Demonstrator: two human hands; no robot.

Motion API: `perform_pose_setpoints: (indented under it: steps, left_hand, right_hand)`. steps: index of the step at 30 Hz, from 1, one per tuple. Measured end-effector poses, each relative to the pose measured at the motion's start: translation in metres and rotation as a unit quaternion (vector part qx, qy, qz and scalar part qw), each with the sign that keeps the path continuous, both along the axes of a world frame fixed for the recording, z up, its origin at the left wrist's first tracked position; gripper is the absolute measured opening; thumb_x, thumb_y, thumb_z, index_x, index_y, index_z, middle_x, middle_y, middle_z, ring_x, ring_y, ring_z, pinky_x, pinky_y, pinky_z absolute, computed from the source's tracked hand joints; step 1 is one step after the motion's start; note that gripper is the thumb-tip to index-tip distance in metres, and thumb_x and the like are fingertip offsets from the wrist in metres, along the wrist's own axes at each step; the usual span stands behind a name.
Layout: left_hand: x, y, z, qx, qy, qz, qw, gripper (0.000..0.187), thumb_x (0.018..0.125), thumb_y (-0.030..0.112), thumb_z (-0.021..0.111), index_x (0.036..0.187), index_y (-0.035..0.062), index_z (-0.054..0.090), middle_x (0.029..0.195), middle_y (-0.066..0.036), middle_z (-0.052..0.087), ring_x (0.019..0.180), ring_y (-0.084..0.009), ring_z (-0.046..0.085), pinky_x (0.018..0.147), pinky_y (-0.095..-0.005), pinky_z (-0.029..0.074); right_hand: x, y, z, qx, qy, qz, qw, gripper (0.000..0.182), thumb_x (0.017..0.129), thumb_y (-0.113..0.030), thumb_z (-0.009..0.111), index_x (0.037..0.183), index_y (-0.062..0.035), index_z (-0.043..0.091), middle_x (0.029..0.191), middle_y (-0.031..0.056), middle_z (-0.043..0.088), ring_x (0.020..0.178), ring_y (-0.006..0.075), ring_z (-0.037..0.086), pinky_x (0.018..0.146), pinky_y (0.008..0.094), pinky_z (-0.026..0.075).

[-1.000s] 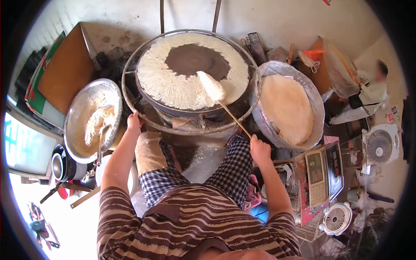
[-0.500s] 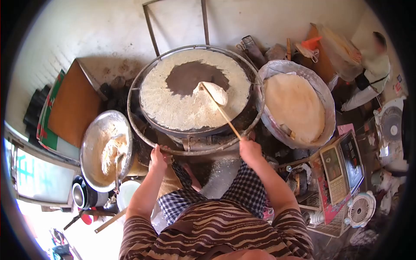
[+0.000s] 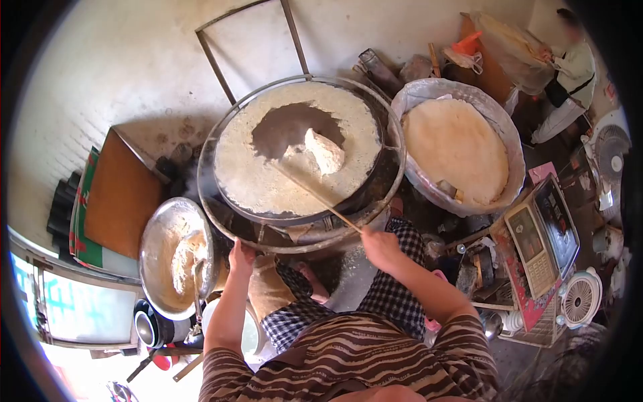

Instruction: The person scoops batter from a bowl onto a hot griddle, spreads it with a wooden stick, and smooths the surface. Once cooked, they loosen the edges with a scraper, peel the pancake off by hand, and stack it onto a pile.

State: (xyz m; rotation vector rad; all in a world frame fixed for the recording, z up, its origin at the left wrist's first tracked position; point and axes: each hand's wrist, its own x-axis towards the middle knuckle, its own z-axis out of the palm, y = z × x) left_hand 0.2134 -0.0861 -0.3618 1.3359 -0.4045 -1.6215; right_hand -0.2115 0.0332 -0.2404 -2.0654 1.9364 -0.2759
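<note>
A round griddle holds a ring of pale batter around a dark bare patch. A lump of dough rests on the right part of the batter. My right hand is closed round the near end of a thin wooden stick, whose far end lies on the batter left of the lump. At the near left of the metal ring round the griddle is my left hand, its fingers curled at the rim.
Left of the griddle stands a metal bowl of batter with a ladle. A plastic-lined basket of flat round sheets is at the right. Beyond it, a person stands near a fan. A board leans at the left.
The stick's far end has moved left, away from the dough lump, which now lies apart from it. The whole view has tilted and shifted. The person at the right has become more visible.
</note>
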Motion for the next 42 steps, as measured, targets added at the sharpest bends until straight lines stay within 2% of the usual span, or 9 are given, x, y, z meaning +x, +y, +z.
perform_pose_setpoints:
  steps: [3,9,12,15,21,26,31,38,42]
  left_hand:
    - [-0.066,0.044,0.066,0.025,-0.012,-0.029,0.999,0.035,0.092,0.045,0.051,0.103,0.0115,0.052,0.093,-0.007,0.061,0.076,-0.0188,0.062,0.057,-0.0262,0.042]
    - [-0.095,0.045,0.030,0.017,-0.013,0.063,0.998,0.032,0.096,0.039,0.042,0.102,0.0088,0.050,0.096,-0.011,0.062,0.081,-0.0265,0.060,0.071,-0.0421,0.052]
    - [-0.079,0.035,0.032,0.020,-0.060,0.058,0.996,0.030,0.096,0.039,0.043,0.105,0.0105,0.046,0.094,-0.011,0.062,0.075,-0.0252,0.061,0.062,-0.0382,0.054]
    - [-0.056,0.018,0.026,-0.012,-0.079,0.064,0.995,0.031,0.096,0.039,0.042,0.098,0.0098,0.049,0.089,-0.010,0.060,0.076,-0.0256,0.061,0.066,-0.0407,0.053]
    - [-0.015,-0.021,0.018,0.000,-0.050,0.091,0.995,0.036,0.094,0.043,0.046,0.105,0.0086,0.047,0.097,-0.012,0.057,0.086,-0.0291,0.061,0.072,-0.0449,0.050]
    - [-0.039,-0.012,0.007,0.021,0.038,0.159,0.986,0.047,0.091,0.045,0.051,0.115,0.0055,0.039,0.104,-0.016,0.055,0.084,-0.0314,0.062,0.073,-0.0421,0.053]
    - [-0.064,0.033,0.006,0.015,0.097,0.068,0.993,0.040,0.090,0.045,0.055,0.105,0.0087,0.047,0.096,-0.012,0.059,0.086,-0.0255,0.060,0.076,-0.0409,0.052]
    - [-0.121,0.051,0.028,0.055,-0.036,0.073,0.995,0.033,0.094,0.038,0.049,0.108,0.0095,0.042,0.096,-0.012,0.063,0.077,-0.0259,0.064,0.065,-0.0389,0.052]
    - [-0.082,0.037,0.035,0.044,-0.055,0.032,0.997,0.031,0.096,0.037,0.045,0.106,0.0076,0.042,0.091,-0.012,0.061,0.079,-0.0280,0.065,0.060,-0.0372,0.053]
  right_hand:
    - [-0.054,-0.003,-0.015,-0.034,0.107,-0.093,0.989,0.012,0.087,-0.014,0.046,0.089,-0.0026,0.049,0.067,0.0190,0.064,0.063,0.0323,0.066,0.055,0.0449,0.051]
    - [-0.005,-0.048,-0.021,-0.050,0.027,-0.105,0.993,0.016,0.089,-0.017,0.045,0.090,-0.0023,0.049,0.065,0.0186,0.063,0.064,0.0350,0.064,0.056,0.0473,0.049]
    - [-0.007,-0.020,-0.026,-0.134,0.104,0.092,0.981,0.014,0.084,-0.015,0.050,0.090,-0.0026,0.047,0.066,0.0161,0.062,0.059,0.0301,0.065,0.051,0.0425,0.050]
    - [-0.056,-0.010,-0.033,-0.058,0.223,-0.037,0.972,0.013,0.082,-0.013,0.050,0.090,-0.0034,0.047,0.068,0.0149,0.062,0.060,0.0271,0.066,0.049,0.0399,0.051]
    - [-0.037,-0.054,0.003,-0.002,0.036,-0.100,0.994,0.016,0.087,-0.012,0.042,0.089,-0.0008,0.052,0.076,0.0220,0.065,0.072,0.0367,0.066,0.063,0.0480,0.051]
    - [-0.001,-0.027,-0.030,-0.137,0.119,0.114,0.977,0.011,0.084,-0.013,0.049,0.088,-0.0031,0.048,0.066,0.0162,0.062,0.058,0.0278,0.065,0.049,0.0395,0.050]
    - [-0.090,-0.036,-0.017,-0.055,0.180,-0.092,0.978,0.011,0.087,-0.017,0.047,0.088,-0.0059,0.049,0.067,0.0159,0.063,0.062,0.0315,0.065,0.053,0.0424,0.051]
    - [-0.001,-0.054,-0.021,-0.032,0.006,-0.028,0.999,0.013,0.088,-0.015,0.044,0.091,-0.0025,0.047,0.070,0.0191,0.063,0.063,0.0374,0.063,0.054,0.0460,0.049]
    - [-0.041,-0.034,-0.031,-0.053,0.119,0.032,0.991,0.016,0.083,-0.011,0.048,0.096,-0.0023,0.045,0.068,0.0176,0.063,0.059,0.0316,0.065,0.053,0.0431,0.051]
